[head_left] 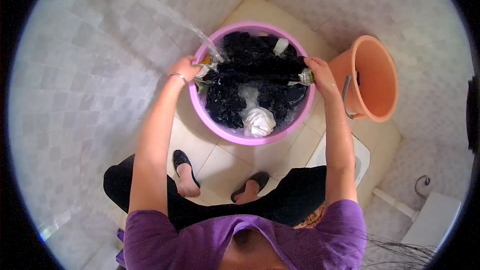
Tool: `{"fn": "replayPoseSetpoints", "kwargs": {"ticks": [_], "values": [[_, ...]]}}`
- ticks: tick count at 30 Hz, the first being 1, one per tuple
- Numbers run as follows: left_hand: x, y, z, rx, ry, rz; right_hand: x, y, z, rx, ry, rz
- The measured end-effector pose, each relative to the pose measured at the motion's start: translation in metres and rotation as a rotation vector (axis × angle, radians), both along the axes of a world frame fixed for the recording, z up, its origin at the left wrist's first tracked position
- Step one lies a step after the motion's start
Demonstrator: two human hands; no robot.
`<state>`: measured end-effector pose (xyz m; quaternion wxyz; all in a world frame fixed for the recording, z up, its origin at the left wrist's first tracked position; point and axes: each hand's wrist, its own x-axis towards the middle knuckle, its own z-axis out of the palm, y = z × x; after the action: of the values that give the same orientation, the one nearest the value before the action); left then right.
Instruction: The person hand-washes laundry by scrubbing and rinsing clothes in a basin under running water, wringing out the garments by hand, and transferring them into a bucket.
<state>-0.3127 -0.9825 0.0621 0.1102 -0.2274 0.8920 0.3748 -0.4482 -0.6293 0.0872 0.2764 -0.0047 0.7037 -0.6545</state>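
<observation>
Tiled floor (215,162) bears pink tub (252,141); orange bucket (345,64) beside it. In tub, dark garment (265,65) stretched, apparently one piece; white cloth (260,122) nearer me. Left grip (187,69) clenches garment's one pale end, right grip (321,75) other.

I see the bare left hand (184,68) and right hand (322,74) holding black cloth (260,67) across the round pink plastic tub (255,141).

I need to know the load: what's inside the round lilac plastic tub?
Crumpled black fabric, a bunched white cloth and pale water show inside. The fabric covers most of the tub's bottom, so anything beneath cannot be seen.
</observation>
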Motion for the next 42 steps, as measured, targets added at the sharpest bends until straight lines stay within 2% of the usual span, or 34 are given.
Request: {"fn": "replayPoseSetpoints", "kwargs": {"ticks": [1,2,5,6,7,9,11,13,14,15,16,17,18,19,20,21,22,23,24,25,26,27,29,30,31,32,33,34,35,36,39,40,41,42], "values": [[-0.002,0.02,0.018,-0.516,0.006,-0.073,-0.004,-0.001,-0.014,0.033,0.057,0.016],[-0.003,0.032,0.009,-0.707,0.222,-0.154,0.0,-0.007,-0.015,0.114,0.168,0.016],[-0.016,0.082,-0.007,-0.223,0.2,-0.072,0.013,-0.027,-0.003,0.208,0.123,0.044],[-0.021,0.096,-0.023,-0.263,0.19,-0.087,0.017,-0.029,-0.002,0.168,0.097,0.027],[-0.025,0.11,-0.011,-0.236,0.038,-0.069,0.025,-0.033,0.006,0.168,0.099,0.028],[-0.03,0.13,-0.026,-0.214,0.037,0.094,0.043,-0.039,0.031,0.198,0.215,0.159],[-0.029,0.132,-0.048,-0.264,0.078,0.148,0.062,-0.045,0.065,0.218,0.293,0.244],[-0.021,0.125,-0.064,-0.328,0.116,0.222,0.082,-0.044,0.091,-0.061,0.346,0.186],[-0.018,0.117,-0.071,-0.286,0.045,0.191,0.087,-0.042,0.102,-0.093,0.326,0.139],[-0.015,0.11,-0.072,-0.242,-0.025,0.16,0.089,-0.039,0.101,-0.292,0.278,0.08],[-0.01,0.107,-0.064,-0.154,0.035,0.241,0.087,-0.037,0.101,-0.37,0.197,-0.021],[-0.006,0.098,-0.082,-0.124,0.129,0.387,0.084,-0.036,0.101,-0.447,0.109,-0.123],[-0.009,0.087,-0.091,-0.016,0.079,0.627,0.067,-0.025,0.083,-0.292,0.143,-0.184],[-0.014,0.069,-0.109,0.463,0.144,0.894,0.047,-0.008,0.058,-0.136,0.175,-0.244],[-0.013,0.073,-0.038,0.893,0.166,1.339,0.031,0.011,0.032,-0.135,0.178,-0.247],[-0.012,0.052,-0.049,1.065,0.159,1.16,0.016,0.029,0.007,0.059,0.263,-0.279],[-0.007,0.047,-0.017,1.222,0.177,0.996,0.008,0.035,-0.004,0.252,0.341,-0.31],[-0.001,0.046,0.02,1.063,0.202,0.73,0.001,0.031,0.003,0.248,0.34,-0.311],[0.004,0.047,0.054,0.844,0.165,0.481,-0.003,0.026,0.023,0.344,0.519,-0.268],[0.014,0.041,0.081,0.567,0.155,0.227,0.001,0.016,0.044,0.452,0.7,-0.218],[0.015,0.042,0.121,0.208,0.126,0.026,0.004,0.001,0.078,0.421,0.702,-0.199],[0.013,0.029,0.142,0.203,0.156,-0.135,0.009,-0.018,0.117,0.389,0.707,-0.182],[0.006,0.013,0.196,0.064,0.185,-0.185,0.016,-0.045,0.172,0.253,0.811,-0.086],[0.016,0.027,0.232,0.123,0.23,0.03,0.029,-0.059,0.199,0.19,0.86,-0.115],[0.018,0.022,0.253,0.288,0.43,-0.095,0.038,-0.066,0.224,0.125,0.908,-0.146],[0.017,0.023,0.276,0.281,0.429,-0.099,0.033,-0.059,0.246,0.398,1.451,-0.145],[0.018,0.021,0.294,0.543,0.562,0.041,0.029,-0.057,0.265,0.696,1.989,-0.133],[0.023,0.026,0.312,0.807,0.69,0.185,0.052,-0.056,0.289,0.011,1.429,-0.069],[0.03,0.029,0.329,0.94,0.688,0.033,0.074,-0.062,0.303,-0.577,0.775,-0.003],[0.031,0.027,0.334,0.92,0.724,0.064,0.074,-0.07,0.299,-0.575,0.768,-0.002],[0.029,0.031,0.33,0.917,0.785,0.142,0.055,-0.089,0.289,-0.107,0.927,-0.306],[0.032,-0.038,0.326,0.974,0.433,0.003,0.053,-0.091,0.296,-0.342,0.705,-0.314],[0.032,-0.04,0.306,0.973,0.471,0.04,0.051,-0.093,0.284,-0.341,0.704,-0.312],[0.033,-0.024,0.277,0.967,0.568,0.09,0.048,-0.095,0.254,-0.15,0.742,-0.292]]}}
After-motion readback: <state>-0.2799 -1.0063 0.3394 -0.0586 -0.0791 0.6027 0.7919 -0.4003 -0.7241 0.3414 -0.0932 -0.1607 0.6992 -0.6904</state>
